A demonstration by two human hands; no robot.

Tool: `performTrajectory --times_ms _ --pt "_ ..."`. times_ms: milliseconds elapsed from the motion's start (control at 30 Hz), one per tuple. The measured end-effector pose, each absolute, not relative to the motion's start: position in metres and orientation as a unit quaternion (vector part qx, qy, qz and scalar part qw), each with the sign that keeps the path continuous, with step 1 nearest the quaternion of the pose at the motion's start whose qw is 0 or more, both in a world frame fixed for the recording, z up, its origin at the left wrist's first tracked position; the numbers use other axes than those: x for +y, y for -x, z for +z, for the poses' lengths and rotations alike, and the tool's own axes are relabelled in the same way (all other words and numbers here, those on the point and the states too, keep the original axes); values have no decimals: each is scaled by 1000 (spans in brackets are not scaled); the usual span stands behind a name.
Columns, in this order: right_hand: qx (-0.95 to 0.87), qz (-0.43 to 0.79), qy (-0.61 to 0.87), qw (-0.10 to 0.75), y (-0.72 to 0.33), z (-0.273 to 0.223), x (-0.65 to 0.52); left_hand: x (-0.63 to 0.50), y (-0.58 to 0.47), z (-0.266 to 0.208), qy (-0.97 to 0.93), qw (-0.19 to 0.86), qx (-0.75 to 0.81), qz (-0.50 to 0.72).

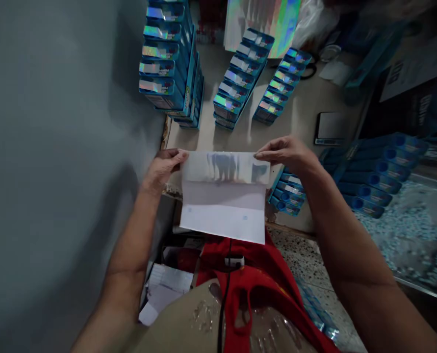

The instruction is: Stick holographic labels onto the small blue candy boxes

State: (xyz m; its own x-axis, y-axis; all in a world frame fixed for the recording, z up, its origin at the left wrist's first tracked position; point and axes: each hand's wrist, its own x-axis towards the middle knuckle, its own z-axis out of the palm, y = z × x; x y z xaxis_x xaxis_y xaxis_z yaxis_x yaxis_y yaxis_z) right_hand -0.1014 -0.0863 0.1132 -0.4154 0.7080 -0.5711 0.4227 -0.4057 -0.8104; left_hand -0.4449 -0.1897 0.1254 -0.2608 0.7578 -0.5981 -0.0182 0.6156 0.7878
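Observation:
A white sheet (222,196) with a glossy, silvery band along its far edge hangs between my two hands, over the table's near edge. Pinched between thumb and fingers, its far left corner is in my left hand (165,164). My right hand (286,151) has the far right corner in a similar pinch. The near half of the sheet is plain white with faint small marks, and a crease crosses it. Beyond it on the table stand stacks of blue boxes (163,86), (235,81) with shiny holographic stickers on their ends.
A shorter row of blue boxes (279,88) stands farther right, near a stack of holographic sheets (262,24). More blue boxes (288,189) lie by my right forearm. A tray of small pale pieces (424,225) is at the right. A grey wall (56,147) borders the left.

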Motion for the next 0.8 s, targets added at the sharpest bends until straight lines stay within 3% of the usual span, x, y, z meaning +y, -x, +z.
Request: performTrajectory --times_ms 133,200,267,333,467,800 --pt "-570 541 616 58 95 80 -82 -203 426 98 -205 575 718 335" --pt "-622 423 659 23 106 77 -91 -211 413 87 -183 558 735 339" --pt "-689 283 666 41 127 84 -107 -219 400 80 -181 536 740 364" --pt "-750 218 617 102 158 96 -129 -226 389 77 -186 504 743 399" --pt "-817 270 486 154 225 104 -175 -235 376 82 -178 469 743 443" --pt "-852 250 435 150 250 63 -225 -254 376 97 -137 568 681 441"
